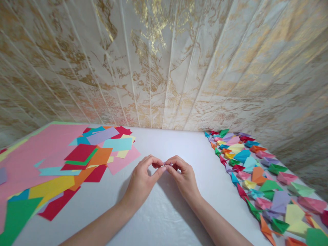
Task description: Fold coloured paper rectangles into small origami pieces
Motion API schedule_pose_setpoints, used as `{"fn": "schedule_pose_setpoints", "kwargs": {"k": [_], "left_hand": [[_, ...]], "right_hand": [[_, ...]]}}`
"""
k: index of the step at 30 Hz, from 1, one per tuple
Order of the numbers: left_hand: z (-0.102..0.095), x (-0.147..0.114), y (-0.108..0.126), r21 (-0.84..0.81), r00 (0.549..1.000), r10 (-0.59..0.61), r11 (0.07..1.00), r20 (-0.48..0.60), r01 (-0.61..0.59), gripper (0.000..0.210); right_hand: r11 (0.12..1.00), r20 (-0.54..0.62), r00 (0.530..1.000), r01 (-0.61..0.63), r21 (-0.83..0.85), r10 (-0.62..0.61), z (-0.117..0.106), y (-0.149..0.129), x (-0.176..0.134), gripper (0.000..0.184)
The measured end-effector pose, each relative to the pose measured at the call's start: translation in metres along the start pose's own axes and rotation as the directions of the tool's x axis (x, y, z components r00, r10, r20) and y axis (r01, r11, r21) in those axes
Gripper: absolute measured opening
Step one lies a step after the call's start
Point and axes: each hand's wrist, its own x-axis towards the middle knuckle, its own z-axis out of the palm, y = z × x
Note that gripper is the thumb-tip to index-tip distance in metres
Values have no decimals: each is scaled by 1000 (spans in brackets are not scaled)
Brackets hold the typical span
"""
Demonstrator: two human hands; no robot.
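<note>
My left hand [147,174] and my right hand [183,176] meet above the white table, thumbs and forefingers pinched together. Between the fingertips a small bit of purple paper [165,164] just shows. Most of it is hidden by the fingers, so its shape cannot be made out. Both hands are closed on it, tip to tip, and their shadows fall on the tabletop below.
Loose coloured paper pieces [101,156] overlap on the left, partly over a large pink sheet [58,143]. Many folded paper shapes [271,186] in mixed colours cover the table's right side. A white and gold patterned curtain [159,68] hangs behind the white table [153,222].
</note>
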Motion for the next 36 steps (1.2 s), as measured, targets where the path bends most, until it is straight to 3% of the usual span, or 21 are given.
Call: {"fn": "schedule_pose_setpoints", "kwargs": {"k": [8, 18, 25, 31, 36], "left_hand": [[0, 0, 1, -20, 1000, -26, 999, 7, 26, 10], [-2, 4, 1, -82, 994, -104, 991, 33, 107, 20], [0, 5, 0, -162, 982, -177, 969, 68, 186, 22], [-5, 9, 3, -256, 949, -242, 922, 204, 290, 24], [-11, 12, 6, -284, 917, -220, 904, 332, 320, 23]], "right_hand": [[999, 12, 999, 37, -27, -36, -1, 0, 0, 12], [968, 72, 979, 202, -150, -193, -2, -2, -3, 10], [950, 95, 969, 243, -195, -228, -4, 0, -4, 19], [953, 69, 964, 266, -143, -258, -6, -2, -3, 19], [970, 44, 971, 237, -46, -235, -5, -4, -1, 13]]}}
